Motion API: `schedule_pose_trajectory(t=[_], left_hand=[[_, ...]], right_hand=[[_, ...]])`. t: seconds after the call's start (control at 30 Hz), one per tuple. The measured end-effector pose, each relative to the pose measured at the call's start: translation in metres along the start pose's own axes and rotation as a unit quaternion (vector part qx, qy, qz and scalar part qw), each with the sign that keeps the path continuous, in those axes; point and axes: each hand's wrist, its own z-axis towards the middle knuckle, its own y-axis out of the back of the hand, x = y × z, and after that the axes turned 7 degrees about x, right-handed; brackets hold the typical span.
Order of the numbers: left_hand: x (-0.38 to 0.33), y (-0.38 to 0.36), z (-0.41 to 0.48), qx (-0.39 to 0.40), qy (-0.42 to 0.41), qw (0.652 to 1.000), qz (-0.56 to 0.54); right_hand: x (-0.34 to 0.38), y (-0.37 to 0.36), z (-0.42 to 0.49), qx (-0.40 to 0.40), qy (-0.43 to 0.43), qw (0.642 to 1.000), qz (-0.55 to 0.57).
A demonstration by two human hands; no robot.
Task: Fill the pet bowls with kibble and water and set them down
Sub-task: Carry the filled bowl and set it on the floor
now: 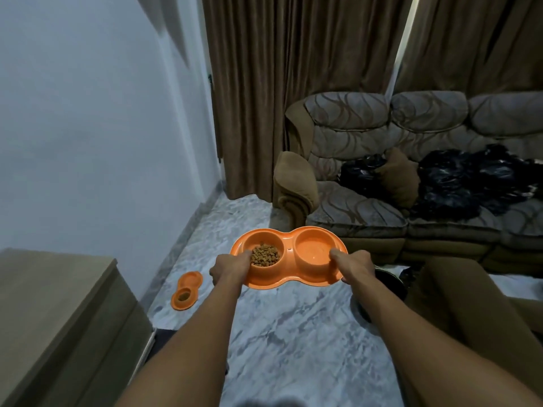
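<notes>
Head view. I see an orange double pet bowl [289, 277] held up in the air above the marble floor [293, 333], both arms stretched forward. The left hand [230, 268] grips the bowl's left end, thumb over the rim at the edge of the left well, the remaining fingers curled beneath and out of sight. The right hand [354, 265] grips the right end the same way, thumb hooked over the rim of the right well, its other fingers hidden under the tray. Both hands are closed on the bowl.

The left well holds a heap of brown kibble [265, 254]. The right well looks glossy inside; I cannot tell for certain whether it holds water.

A second orange double bowl [187, 294] sits on the floor near the wall [88, 127], down and to the left of the held one, well apart from it. Its nearer well has something dark in it, too small to identify.

A wooden cabinet [58, 318] stands at lower left. A patterned sofa [411, 171] stands beyond the bowl, with black plastic bags [470, 177] on its seat and brown curtains [293, 69] behind it.
</notes>
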Motion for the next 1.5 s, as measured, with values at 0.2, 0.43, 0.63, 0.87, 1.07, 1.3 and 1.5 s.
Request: schedule_pose_trajectory(t=[0.2,0.43,0.63,0.87,1.07,1.3,1.5], left_hand=[[-0.057,-0.019,0.083,0.015,-0.017,0.999,0.026],[-0.107,-0.053,0.167,0.015,-0.002,1.000,0.018],[-0.153,-0.096,0.238,-0.026,0.029,0.999,-0.009],[-0.211,-0.140,0.302,-0.085,0.076,0.992,-0.055],[-0.248,-0.152,0.369,-0.118,0.099,0.985,-0.077],[-0.289,-0.143,0.468,-0.140,0.104,0.980,-0.091],[-0.317,-0.122,0.539,-0.179,0.108,0.973,-0.096]], right_hand=[[0.044,-0.028,0.070,-0.026,-0.021,0.999,0.016],[0.093,-0.055,0.169,-0.011,-0.017,1.000,0.008],[0.145,-0.073,0.278,0.032,-0.001,0.999,-0.019],[0.222,-0.087,0.392,0.096,0.041,0.992,-0.077],[0.275,-0.125,0.473,0.147,0.064,0.983,-0.085],[0.331,-0.195,0.548,0.172,0.073,0.977,-0.106],[0.379,-0.266,0.605,0.190,0.098,0.969,-0.126]])
